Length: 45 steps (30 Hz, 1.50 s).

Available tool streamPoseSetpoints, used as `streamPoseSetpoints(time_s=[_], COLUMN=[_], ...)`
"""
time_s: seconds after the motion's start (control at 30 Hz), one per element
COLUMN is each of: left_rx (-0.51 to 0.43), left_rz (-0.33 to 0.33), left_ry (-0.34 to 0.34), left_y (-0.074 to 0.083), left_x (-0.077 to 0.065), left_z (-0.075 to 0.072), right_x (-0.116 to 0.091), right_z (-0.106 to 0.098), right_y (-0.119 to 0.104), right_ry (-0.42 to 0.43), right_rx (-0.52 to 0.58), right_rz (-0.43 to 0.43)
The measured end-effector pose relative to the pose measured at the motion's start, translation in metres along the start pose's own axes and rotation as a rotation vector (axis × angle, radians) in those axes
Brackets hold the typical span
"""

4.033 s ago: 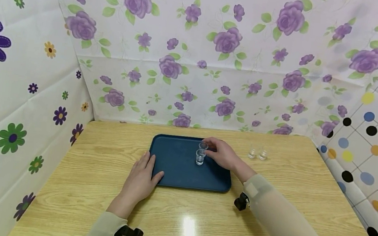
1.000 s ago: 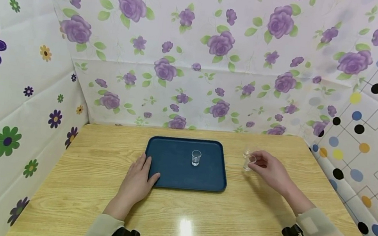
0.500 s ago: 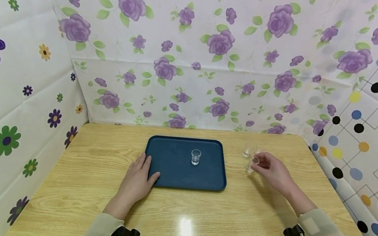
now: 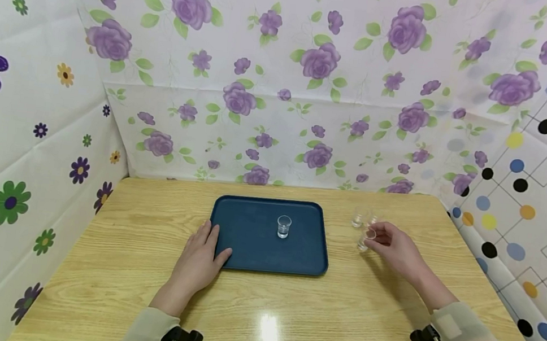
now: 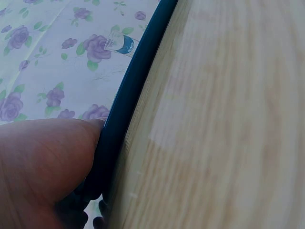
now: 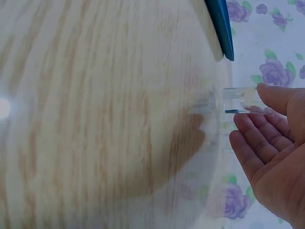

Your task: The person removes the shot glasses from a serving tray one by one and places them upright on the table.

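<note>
In the head view, my right hand (image 4: 394,249) pinches a small clear shot glass (image 4: 363,241) by its upper part, right of the blue tray (image 4: 262,259). The right wrist view has the thumb on one side of this upright glass (image 6: 240,101) and the fingertips on the other. Its base is at or very near the tabletop. Another shot glass (image 4: 283,227) stands upright on the tray. My left hand (image 4: 197,263) rests on the tray's left edge, fingers extended and thumb at the front left corner. Left fingertips are out of sight in the left wrist view.
Just behind the held glass stand two more clear glasses, a left one (image 4: 356,220) and a partly hidden right one (image 4: 373,219). Wood-grain tabletop (image 4: 336,326) surrounds the tray. A flowered cloth (image 4: 277,137) hangs along the back edge; patterned cloths flank both sides.
Four seconds ago my right hand was over the tray at a second glass; that glass has moved right onto or near the table. During the last half second little differs. The left hand stays put.
</note>
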<state>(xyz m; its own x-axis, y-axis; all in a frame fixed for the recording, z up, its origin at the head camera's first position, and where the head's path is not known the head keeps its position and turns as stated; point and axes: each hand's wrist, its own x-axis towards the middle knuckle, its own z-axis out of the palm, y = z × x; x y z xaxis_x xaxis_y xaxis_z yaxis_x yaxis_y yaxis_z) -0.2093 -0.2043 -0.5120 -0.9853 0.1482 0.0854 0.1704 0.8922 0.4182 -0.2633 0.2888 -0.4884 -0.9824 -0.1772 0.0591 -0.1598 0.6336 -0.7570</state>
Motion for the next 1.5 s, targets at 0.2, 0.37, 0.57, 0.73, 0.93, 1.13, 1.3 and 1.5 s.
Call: streamPoseSetpoints(time_s=[0.2,0.37,0.57,0.73,0.93,1.13,1.3,1.5], left_rx=[0.004,0.004,0.004,-0.002,-0.002,0.000,-0.003,-0.002], left_rz=[0.005,0.003,0.008,0.003,0.003,-0.001,-0.002,0.000], left_ry=[0.003,-0.001,0.008,0.003,-0.002,-0.005,-0.006,-0.004], left_y=[0.000,0.000,0.000,0.000,0.000,-0.001,-0.001,-0.001], left_x=[0.000,0.000,-0.001,0.000,0.000,0.001,0.000,0.000], left_z=[0.000,0.000,0.000,0.000,0.000,-0.001,-0.001,0.000], right_x=[0.001,0.000,0.001,0.001,0.000,0.000,0.002,0.004], right_z=[0.001,0.002,0.004,0.004,0.002,-0.004,-0.007,-0.006], right_y=[0.003,0.005,0.006,0.007,0.004,-0.007,-0.016,-0.030], right_ry=[0.004,0.004,0.003,0.004,0.004,0.018,0.035,0.035], right_rx=[-0.001,-0.009,-0.004,-0.003,0.004,0.014,0.002,0.002], right_rz=[-0.003,-0.001,0.002,0.001,-0.004,-0.027,-0.055,-0.067])
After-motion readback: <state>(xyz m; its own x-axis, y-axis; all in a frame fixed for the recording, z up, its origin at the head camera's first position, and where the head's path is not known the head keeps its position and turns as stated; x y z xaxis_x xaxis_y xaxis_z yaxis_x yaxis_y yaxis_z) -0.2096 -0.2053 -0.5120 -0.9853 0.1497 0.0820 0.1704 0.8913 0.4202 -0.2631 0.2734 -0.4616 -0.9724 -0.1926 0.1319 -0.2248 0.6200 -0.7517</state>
